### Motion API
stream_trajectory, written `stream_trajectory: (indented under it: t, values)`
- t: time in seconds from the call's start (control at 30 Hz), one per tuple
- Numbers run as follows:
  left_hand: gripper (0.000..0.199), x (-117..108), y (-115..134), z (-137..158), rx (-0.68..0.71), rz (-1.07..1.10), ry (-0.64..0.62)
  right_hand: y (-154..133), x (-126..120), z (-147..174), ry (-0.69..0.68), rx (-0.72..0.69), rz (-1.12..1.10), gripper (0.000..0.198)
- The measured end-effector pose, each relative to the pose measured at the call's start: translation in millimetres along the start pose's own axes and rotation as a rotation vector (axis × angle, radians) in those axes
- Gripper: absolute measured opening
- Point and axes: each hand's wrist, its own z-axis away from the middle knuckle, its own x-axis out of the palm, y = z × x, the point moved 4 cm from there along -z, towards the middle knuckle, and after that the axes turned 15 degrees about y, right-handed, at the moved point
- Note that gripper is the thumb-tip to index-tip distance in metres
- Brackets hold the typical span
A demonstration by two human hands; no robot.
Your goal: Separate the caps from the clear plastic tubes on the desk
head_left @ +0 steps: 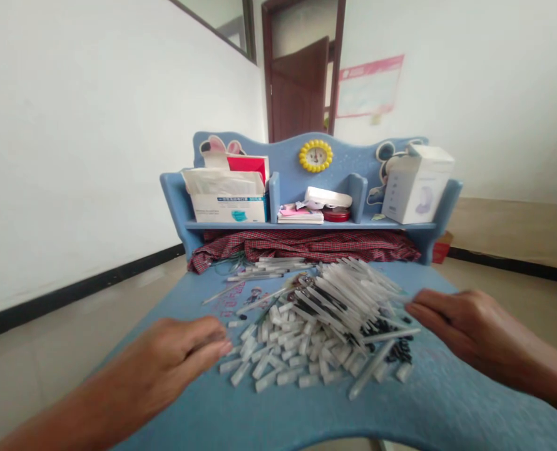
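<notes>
My left hand is closed in a pinch at the left edge of a heap of short translucent white pen caps. Whatever its fingers may hold is hidden. To the right of the heap, my right hand is also pinched closed, near the ends of long clear pen barrels; I cannot make out anything in it. Small black plugs lie under and beside the barrels. Farther back on the left, several slim pens lie in a loose group.
The blue desk has a curved front edge. A checked cloth is bunched beneath the shelf. On the shelf stand a face-mask box, a stack of papers, a red round tin and a white box.
</notes>
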Motion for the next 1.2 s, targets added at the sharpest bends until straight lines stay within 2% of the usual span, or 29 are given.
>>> stream_trajectory:
  t: [0.03,0.13,0.23,0.3,0.5,0.67,0.83,0.97,1.03,1.1,1.2]
  values:
    - [0.03,6,1,-11,-0.014,-0.049,-0.03,2,10,-10,-0.047,0.013,0.111,0.04]
    - [0.029,35,16,-39,0.069,-0.173,-0.061,-5,42,-41,-0.173,0.058,0.339,0.036]
    - [0.02,61,23,-51,0.127,-0.355,-0.053,-20,67,-58,-0.226,0.036,0.414,0.036]
    - [0.018,70,22,-53,0.141,-0.434,-0.048,-25,77,-61,-0.228,0.017,0.42,0.038]
    - [0.026,59,-2,-61,0.133,-0.495,0.015,-12,82,-58,-0.148,0.039,0.412,0.039]
    - [0.018,55,-40,-96,0.047,-0.628,0.051,5,81,-56,0.085,0.129,0.286,0.039]
    - [0.009,63,-58,-115,0.051,-0.701,0.036,15,79,-48,0.262,0.091,0.117,0.048]
    - [0.021,57,-54,-115,0.098,-0.711,0.043,17,74,-43,0.333,0.049,0.06,0.048]
    - [0.02,50,-48,-116,0.125,-0.712,0.026,15,72,-43,0.341,0.042,0.023,0.046]
    - [0.014,45,-37,-117,0.165,-0.705,-0.001,12,70,-43,0.325,0.061,-0.043,0.043]
    - [0.012,43,-8,-113,0.267,-0.64,-0.005,4,68,-44,0.253,0.111,-0.176,0.04]
